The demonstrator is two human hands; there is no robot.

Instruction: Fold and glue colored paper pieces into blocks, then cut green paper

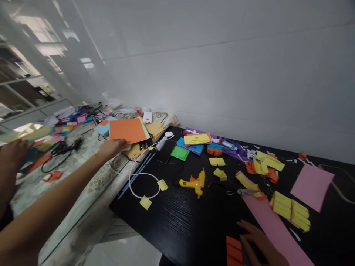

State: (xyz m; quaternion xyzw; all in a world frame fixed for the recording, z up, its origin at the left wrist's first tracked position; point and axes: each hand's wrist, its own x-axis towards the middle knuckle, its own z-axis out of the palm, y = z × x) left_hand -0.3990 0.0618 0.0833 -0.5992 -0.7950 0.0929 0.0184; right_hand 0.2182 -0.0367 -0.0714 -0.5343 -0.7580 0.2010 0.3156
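My left hand point(112, 148) reaches out from the lower left, its fingers closed at the lower edge of an orange sheet point(128, 130) on a paper pile. At the bottom right, my right hand point(260, 242) holds a folded orange piece point(233, 251) with a blue part beside it; the frame edge cuts both off. Up and left of my right hand, a yellow glue gun point(195, 183) lies with its small light lit. Scissors point(246, 192) lie above the same hand, near a long pink strip point(273, 225). A ridged yellow paper piece point(290, 210) is to its right.
Another person's blurred hand point(12, 157) is at the far left, over the cloth-covered table point(97, 184). A white cable point(144, 174) loops near a phone point(166, 151) on the black table point(177, 221). Coloured folded papers point(196, 139) and scraps line the wall side.
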